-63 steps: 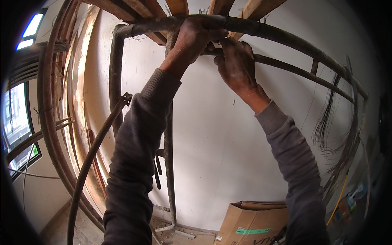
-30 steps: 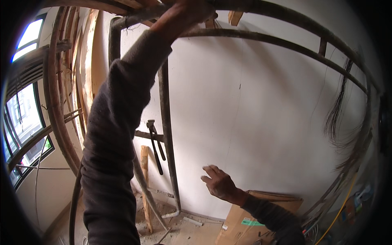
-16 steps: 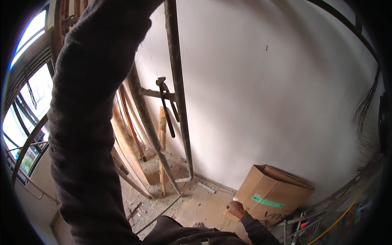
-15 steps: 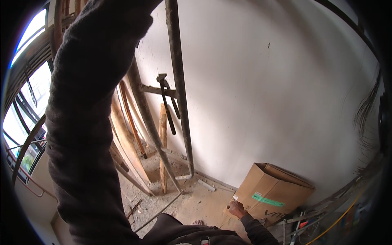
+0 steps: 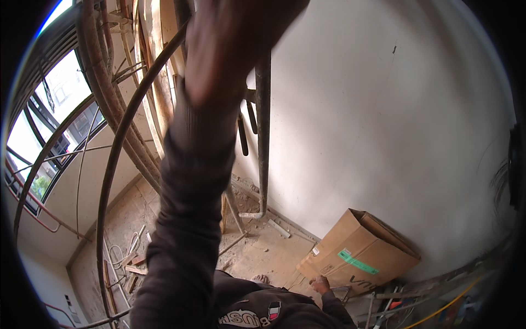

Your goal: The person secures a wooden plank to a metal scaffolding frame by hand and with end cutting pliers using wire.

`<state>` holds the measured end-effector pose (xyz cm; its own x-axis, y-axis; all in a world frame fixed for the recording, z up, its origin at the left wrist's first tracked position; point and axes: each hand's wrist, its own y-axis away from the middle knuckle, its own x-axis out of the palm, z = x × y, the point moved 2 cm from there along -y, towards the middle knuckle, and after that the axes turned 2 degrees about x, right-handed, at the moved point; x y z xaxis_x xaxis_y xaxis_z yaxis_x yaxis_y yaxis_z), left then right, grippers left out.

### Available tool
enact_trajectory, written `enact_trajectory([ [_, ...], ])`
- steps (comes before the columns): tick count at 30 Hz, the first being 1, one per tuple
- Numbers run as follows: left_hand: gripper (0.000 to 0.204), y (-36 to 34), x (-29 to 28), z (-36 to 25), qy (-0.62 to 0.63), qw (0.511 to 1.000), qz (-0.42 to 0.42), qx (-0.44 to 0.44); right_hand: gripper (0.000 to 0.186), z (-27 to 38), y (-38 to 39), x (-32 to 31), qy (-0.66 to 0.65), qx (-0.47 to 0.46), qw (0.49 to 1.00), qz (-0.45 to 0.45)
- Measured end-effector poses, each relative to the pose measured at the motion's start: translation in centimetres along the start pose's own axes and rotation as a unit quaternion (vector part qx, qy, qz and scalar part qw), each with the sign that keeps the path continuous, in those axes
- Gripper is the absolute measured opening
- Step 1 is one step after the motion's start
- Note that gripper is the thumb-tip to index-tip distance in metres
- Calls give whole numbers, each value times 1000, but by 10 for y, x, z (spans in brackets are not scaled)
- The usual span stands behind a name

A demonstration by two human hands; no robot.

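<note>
My left hand is raised very close in front of me, blurred, its fingers past the top edge, so what it holds is hidden. Its dark sleeve covers part of a metal scaffold frame against the wall. Pincers hang on the frame's crossbar; their dark handles show beside my wrist, and the head is hidden. Low down, my right hand has curled fingers; whether anything is inside them is hidden. It is nearest a brown cardboard box with green tape, which leans on the wall.
Curved-looking metal poles stand at the left, with wooden planks behind. Wood scraps and cable lie on the dusty floor. Metal bars and a yellow cord are at the lower right. A white wall rises ahead.
My left arm has swung to the right, bringing the hand into view and covering the frame's crossbar and the pincers' head. My right hand has lowered slightly. The view has shifted, showing more floor at left.
</note>
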<state>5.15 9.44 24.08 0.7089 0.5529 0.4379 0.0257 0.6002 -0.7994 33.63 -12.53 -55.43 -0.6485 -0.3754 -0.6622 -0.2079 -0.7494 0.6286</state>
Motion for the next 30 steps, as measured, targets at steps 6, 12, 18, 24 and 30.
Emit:
enact_trajectory([
  [6,17,181,-97,-25,-52,892,262,-364,21,-33,23,26,-124,10,992,-6],
  [12,16,255,-109,-30,52,784,335,-520,19,-49,49,39,-57,-8,998,-3],
  [18,27,279,-103,-28,65,762,268,-585,26,-40,36,36,-125,34,991,26],
  [24,28,252,-99,-6,-7,825,194,-531,29,-19,16,28,-148,8,988,-32],
  [30,32,192,-111,10,120,835,74,-531,27,91,27,-68,-207,-122,956,-166],
])
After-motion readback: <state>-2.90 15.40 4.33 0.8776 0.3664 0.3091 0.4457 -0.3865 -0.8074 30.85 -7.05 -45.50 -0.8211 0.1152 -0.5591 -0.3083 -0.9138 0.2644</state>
